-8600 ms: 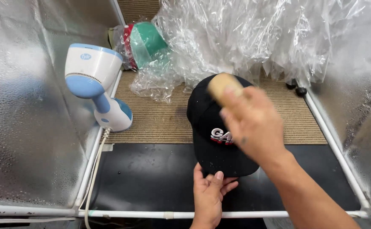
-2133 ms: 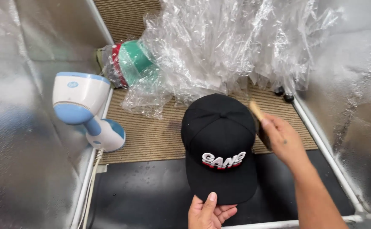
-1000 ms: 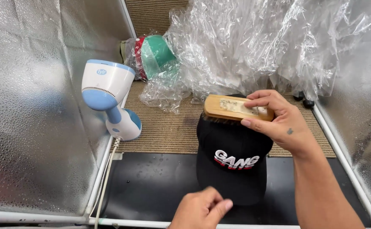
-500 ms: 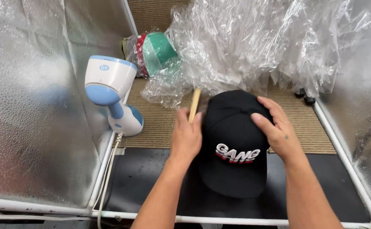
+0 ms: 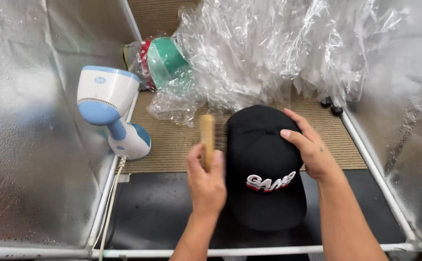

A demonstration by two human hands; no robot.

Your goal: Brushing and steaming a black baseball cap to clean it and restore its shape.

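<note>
Left hand gripped the wooden brush against the black cap's side; right hand lay spread on its crown, near the desk's front edge

Bare forearms, no sleeves; small mark on right hand.

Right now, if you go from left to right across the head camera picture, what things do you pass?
White and blue handheld steamer → left hand holding a wooden brush → black cap with white lettering → right hand resting on the cap.
</note>
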